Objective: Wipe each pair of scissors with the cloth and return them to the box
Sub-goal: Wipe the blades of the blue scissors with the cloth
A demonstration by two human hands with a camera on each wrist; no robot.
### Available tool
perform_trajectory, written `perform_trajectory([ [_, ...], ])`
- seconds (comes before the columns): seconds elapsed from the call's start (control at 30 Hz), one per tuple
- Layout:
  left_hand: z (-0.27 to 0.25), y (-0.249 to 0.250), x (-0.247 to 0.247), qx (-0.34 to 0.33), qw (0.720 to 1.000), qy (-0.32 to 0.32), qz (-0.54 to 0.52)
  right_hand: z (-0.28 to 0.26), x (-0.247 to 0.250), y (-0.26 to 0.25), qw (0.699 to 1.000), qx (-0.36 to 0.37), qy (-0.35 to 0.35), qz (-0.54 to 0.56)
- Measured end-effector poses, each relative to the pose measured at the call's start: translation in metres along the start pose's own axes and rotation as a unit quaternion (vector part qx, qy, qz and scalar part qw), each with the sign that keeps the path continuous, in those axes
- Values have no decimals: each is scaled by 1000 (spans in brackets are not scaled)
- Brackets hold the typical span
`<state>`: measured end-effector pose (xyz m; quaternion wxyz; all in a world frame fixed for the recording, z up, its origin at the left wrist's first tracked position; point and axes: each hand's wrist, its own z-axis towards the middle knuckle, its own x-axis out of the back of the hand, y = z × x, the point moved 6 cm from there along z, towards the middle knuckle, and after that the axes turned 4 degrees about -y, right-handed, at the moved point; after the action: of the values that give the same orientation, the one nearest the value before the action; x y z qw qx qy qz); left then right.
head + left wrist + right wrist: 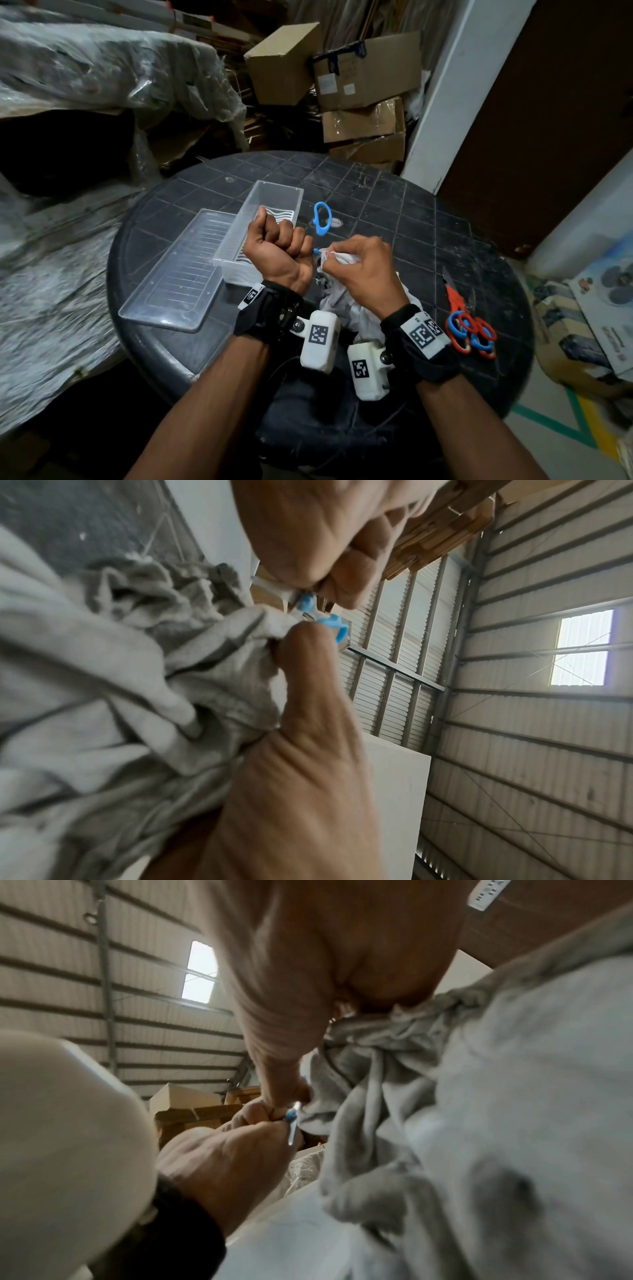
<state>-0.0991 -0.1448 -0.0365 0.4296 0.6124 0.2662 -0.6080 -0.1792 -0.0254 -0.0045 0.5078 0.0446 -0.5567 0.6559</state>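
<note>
My left hand is a fist gripping a pair of blue-handled scissors over the round table. Only a blue tip and a bit of metal blade show between the hands. My right hand pinches the white cloth round the blade, right against the left fist. The rest of the cloth hangs down to the table. A blue handle loop shows just beyond the hands; I cannot tell if it belongs to the held pair. The clear plastic box stands just behind my left hand.
The box's clear lid lies left of it. Several orange- and blue-handled scissors lie heaped near the table's right edge. Cardboard boxes are stacked behind the table, and plastic-covered heaps lie to the left.
</note>
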Motion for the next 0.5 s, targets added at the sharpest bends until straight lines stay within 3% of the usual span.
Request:
perform_trajectory([
  [0.1, -2, -2, -1, 5, 1000, 2, -7, -4, 5, 3, 999, -13, 13, 36],
  [0.5, -10, -14, -4, 44, 998, -9, 32, -16, 18, 3, 996, -67, -66, 6],
])
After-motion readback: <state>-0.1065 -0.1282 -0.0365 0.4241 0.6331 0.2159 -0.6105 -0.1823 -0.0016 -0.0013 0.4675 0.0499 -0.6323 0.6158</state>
